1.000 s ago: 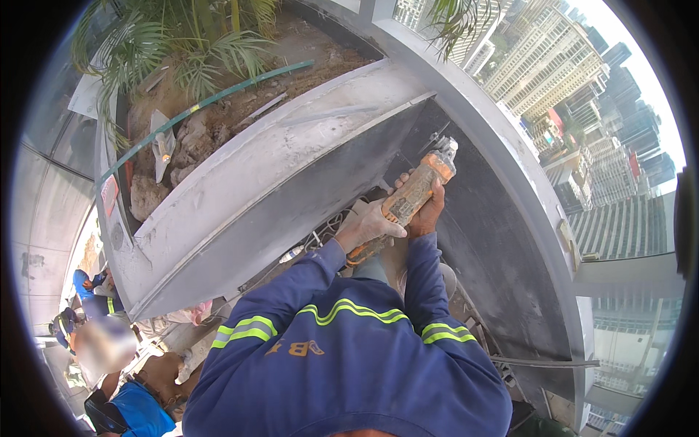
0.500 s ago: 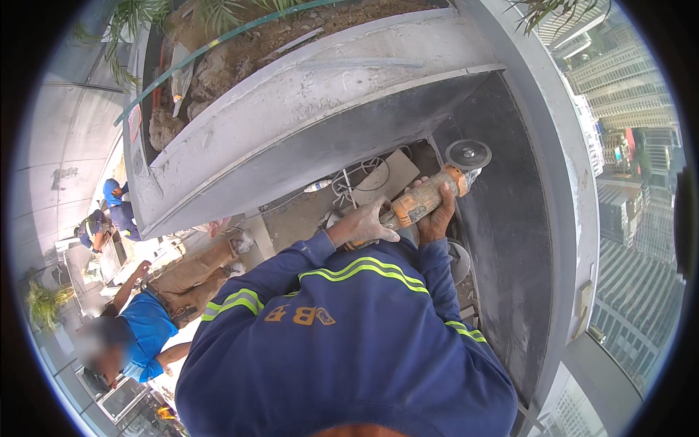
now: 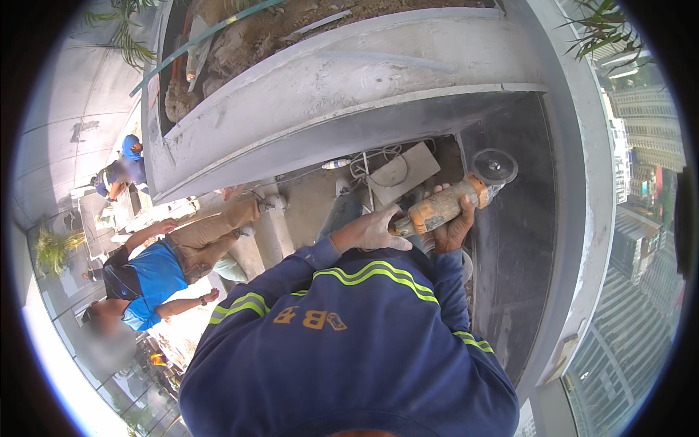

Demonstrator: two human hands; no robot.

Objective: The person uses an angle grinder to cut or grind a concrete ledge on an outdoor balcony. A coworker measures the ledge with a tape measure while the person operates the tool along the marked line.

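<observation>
An orange, dust-covered angle grinder (image 3: pixel 435 210) is held crosswise in front of my body. Its round disc (image 3: pixel 495 167) points toward the dark panel (image 3: pixel 513 240) on the right. My left hand (image 3: pixel 366 231), coated in pale dust, is closed round the tool's rear end. My right hand (image 3: pixel 456 229) is wrapped under the body, close to the head, with the fingers partly hidden behind it. Whether the disc touches the panel I cannot tell.
A pale planter wall (image 3: pixel 349 69) holding soil stands ahead. Below it lie a flat tile (image 3: pixel 404 173) and a looped cable (image 3: pixel 364 164). On the left is a co-worker in a blue shirt (image 3: pixel 156 280); two more people are farther off. Tall buildings show beyond the right edge.
The view has shifted, so the surroundings sit lower and farther right. Both hands keep hold of the angle grinder. The co-worker in blue has an arm stretched farther out.
</observation>
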